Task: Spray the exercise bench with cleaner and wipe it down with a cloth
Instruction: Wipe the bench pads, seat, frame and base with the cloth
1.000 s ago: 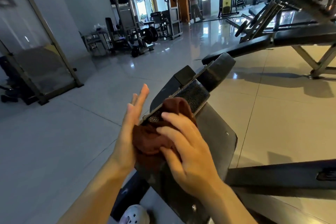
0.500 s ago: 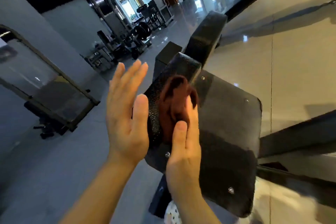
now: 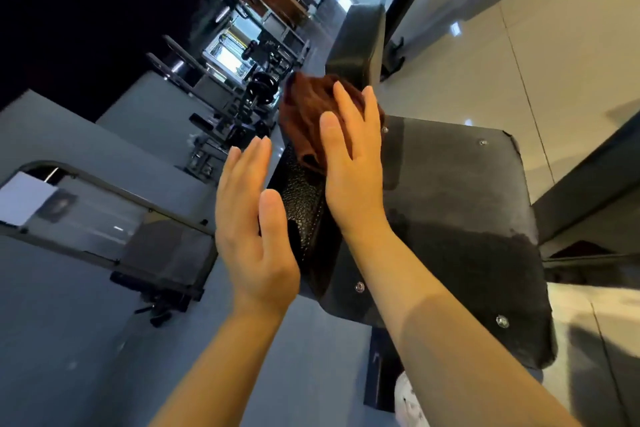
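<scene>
The black padded exercise bench [image 3: 450,218] fills the middle, seen from its underside with rivets along the board and textured pad edge on the left. A brown cloth [image 3: 308,114] lies bunched on the pad's upper edge. My right hand [image 3: 353,163] presses the cloth against the pad with straight fingers. My left hand [image 3: 249,229] is held flat beside the pad's left edge, fingers straight, holding nothing. No spray bottle is in view.
A second black pad [image 3: 360,45] of the bench stands just beyond the cloth. A dark metal frame beam [image 3: 588,191] runs at the right. Weight machines [image 3: 249,90] stand far left on the glossy floor. A white shoe [image 3: 410,402] shows at the bottom.
My right hand has slid the cloth up along the pad's edge toward the far end. The view has tilted further. My left hand stays flat beside the pad.
</scene>
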{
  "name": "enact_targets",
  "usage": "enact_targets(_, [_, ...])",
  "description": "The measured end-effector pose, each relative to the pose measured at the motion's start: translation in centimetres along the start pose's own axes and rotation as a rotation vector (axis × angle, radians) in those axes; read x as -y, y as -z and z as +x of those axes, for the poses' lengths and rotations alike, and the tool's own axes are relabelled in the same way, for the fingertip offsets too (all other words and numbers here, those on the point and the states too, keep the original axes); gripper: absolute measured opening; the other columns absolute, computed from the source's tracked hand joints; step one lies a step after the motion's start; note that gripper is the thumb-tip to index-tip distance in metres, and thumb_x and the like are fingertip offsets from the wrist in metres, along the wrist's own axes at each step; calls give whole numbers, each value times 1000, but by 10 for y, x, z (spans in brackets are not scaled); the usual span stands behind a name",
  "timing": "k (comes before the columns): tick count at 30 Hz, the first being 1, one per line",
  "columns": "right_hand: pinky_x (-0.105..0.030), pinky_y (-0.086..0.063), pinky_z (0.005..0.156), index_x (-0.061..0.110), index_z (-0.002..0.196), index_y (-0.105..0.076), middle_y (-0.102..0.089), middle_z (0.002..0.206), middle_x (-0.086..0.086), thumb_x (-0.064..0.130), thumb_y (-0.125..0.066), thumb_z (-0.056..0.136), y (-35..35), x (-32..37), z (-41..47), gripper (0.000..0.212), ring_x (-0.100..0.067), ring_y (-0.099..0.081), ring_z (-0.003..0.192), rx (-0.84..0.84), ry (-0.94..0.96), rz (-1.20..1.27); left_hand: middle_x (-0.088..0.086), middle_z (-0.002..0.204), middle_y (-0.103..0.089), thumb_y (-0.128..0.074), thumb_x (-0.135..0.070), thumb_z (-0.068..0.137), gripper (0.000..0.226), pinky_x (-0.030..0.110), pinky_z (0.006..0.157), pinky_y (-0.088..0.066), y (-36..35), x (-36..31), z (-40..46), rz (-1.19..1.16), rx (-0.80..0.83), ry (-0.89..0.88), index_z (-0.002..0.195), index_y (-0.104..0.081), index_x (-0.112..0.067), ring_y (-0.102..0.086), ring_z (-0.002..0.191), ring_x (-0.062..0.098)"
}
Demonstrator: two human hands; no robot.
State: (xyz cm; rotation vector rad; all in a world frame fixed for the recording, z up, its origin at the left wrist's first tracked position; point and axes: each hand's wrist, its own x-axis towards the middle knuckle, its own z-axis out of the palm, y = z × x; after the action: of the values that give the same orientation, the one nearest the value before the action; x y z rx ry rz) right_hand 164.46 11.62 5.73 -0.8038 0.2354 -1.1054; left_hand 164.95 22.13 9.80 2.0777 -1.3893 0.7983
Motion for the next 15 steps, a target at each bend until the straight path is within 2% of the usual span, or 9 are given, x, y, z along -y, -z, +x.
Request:
enact_targets(2, [12,-6,89,32,150,-29,-7,163,11,31,-36,105,2,-5,2,45,19,-7,129,14,-24,43,-2,146,-43,-25,-28,100,44,43,117,-26,0,0,0,16,0,-21,140,-39,-15,-29,144,16])
enact_targets(4, [12,-5,91,33,152,-21,-6,163,11,30,-29,107,3,-10,-2,46,23,-5,124,13,-57,73,-2,146,-43,-25,-29,100,45,44,117,-26,0,0,1,37,-1,-17,140,-40,-13,-30,144,16])
enact_targets(5, [6,-6,99,34,152,-19,-6,163,11,30,-26,107,4,-14,-3,46,20,-5,129,8,-70,93,-2,146,-43,-26,-29,100,45,43,117,-26,0,0,1,43,2,-7,139,-41,-14,-30,144,15])
enact_targets(7, [-21,-13,118,40,151,-17,-12,163,10,33,-24,107,6,-16,-10,45,2,-10,144,9,-101,127,-6,146,-43,-26,-32,100,45,41,118,-25,0,-1,1,46,9,19,140,-41,-17,-29,143,11])
enact_targets(8, [-33,-20,120,42,149,-20,-19,161,8,34,-27,107,6,-19,-16,44,-7,-18,147,8,-138,145,-8,146,-42,-27,-33,100,45,40,118,-25,0,-1,1,49,13,30,139,-41,-19,-29,143,10])
enact_targets(9, [-38,-29,117,42,147,-26,-32,157,5,38,-33,105,6,-21,-23,43,-12,-29,144,10,-199,205,-9,146,-42,-27,-34,99,44,38,118,-24,-1,-2,1,53,17,36,139,-41,-20,-29,143,8])
enact_targets(11, [-33,-43,108,36,143,-41,-54,140,10,50,-45,97,7,-23,-48,48,-9,-49,130,16,-294,373,-7,146,-41,-27,-37,100,44,38,118,-24,1,-2,1,75,25,40,139,-41,-22,-29,143,8])
enact_targets(12, [-30,-44,108,36,140,-44,-58,134,15,50,-49,96,9,-23,-65,47,-4,-52,127,17,-294,407,-4,148,-41,-27,-40,101,44,38,118,-24,2,-2,1,86,33,34,139,-41,-23,-29,143,9])
enact_targets(15, [-29,-34,115,43,138,-37,-46,145,21,52,-50,92,11,-21,-114,49,0,-39,136,51,-218,309,5,152,-37,-25,-50,102,51,39,118,-25,3,-3,0,98,44,-4,138,-45,-20,-29,143,15])
